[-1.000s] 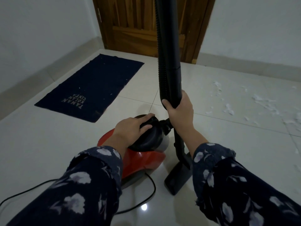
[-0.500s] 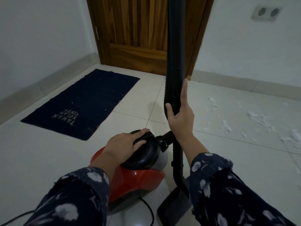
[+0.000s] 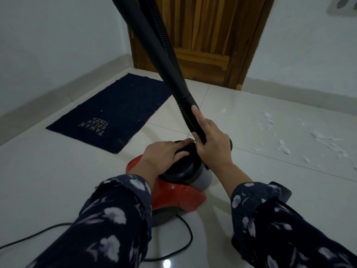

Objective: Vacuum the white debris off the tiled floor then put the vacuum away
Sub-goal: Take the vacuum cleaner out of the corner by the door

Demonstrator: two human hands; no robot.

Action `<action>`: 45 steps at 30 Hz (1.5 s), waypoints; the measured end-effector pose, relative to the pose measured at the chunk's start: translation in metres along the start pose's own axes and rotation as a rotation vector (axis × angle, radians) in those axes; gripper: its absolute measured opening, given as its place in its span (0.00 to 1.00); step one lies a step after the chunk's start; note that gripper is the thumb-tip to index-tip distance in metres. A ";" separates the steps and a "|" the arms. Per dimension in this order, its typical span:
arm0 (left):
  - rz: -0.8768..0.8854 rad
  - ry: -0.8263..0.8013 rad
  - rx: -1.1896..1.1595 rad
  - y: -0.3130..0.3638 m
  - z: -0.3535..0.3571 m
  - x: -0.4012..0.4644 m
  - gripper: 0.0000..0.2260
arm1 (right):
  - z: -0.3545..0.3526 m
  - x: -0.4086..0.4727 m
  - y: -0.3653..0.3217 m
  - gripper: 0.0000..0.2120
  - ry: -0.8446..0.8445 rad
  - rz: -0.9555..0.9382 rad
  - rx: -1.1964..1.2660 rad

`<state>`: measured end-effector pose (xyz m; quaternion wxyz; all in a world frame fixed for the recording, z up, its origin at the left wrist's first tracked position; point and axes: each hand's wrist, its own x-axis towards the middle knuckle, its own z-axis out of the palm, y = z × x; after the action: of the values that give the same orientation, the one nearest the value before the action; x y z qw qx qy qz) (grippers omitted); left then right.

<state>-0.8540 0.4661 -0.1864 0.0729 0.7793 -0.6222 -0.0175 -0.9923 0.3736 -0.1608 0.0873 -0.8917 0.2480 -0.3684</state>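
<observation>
Now the right hand grips the black ribbed vacuum hose — fingers wrapped, long axis leaning up-left. White paper-like debris lies right of the red canister vacuum — nearer that hand; the left hand clasps its black top.

Dim, bluish indoor light (wide-angle bending at edges), glare spot on floor

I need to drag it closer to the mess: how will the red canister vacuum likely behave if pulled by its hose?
The red canister vacuum sits low and squat, so it should probably follow rather than tip. The ribbed black hose looks flexible, so expect slack first. The glossy tiled floor likely lets it slide.
</observation>
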 end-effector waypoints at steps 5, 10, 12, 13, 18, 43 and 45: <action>-0.012 -0.036 -0.003 0.000 -0.005 -0.003 0.23 | 0.004 -0.009 -0.011 0.37 0.016 0.024 0.061; 0.002 -0.024 0.029 0.001 -0.008 -0.004 0.23 | 0.001 -0.014 -0.013 0.38 0.072 0.059 0.105; -0.018 -0.016 0.052 0.000 -0.008 -0.005 0.23 | 0.003 -0.018 -0.015 0.38 0.088 0.051 0.112; -0.029 -0.012 0.090 0.002 -0.009 -0.005 0.23 | 0.005 -0.019 -0.015 0.37 0.090 0.046 0.115; -0.228 0.161 0.373 0.015 -0.007 -0.019 0.32 | 0.004 -0.025 -0.010 0.36 0.076 0.016 0.098; -0.601 -0.195 -0.070 0.006 0.036 -0.135 0.52 | 0.005 -0.032 -0.023 0.36 -0.085 0.001 0.019; -0.594 -0.196 -0.074 0.005 0.034 -0.134 0.51 | 0.006 -0.032 -0.024 0.35 -0.079 0.003 0.025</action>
<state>-0.8927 0.5923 -0.2283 0.0324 0.9183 -0.3704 -0.1358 -0.9990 0.4104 -0.1766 0.1088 -0.9040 0.2409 -0.3361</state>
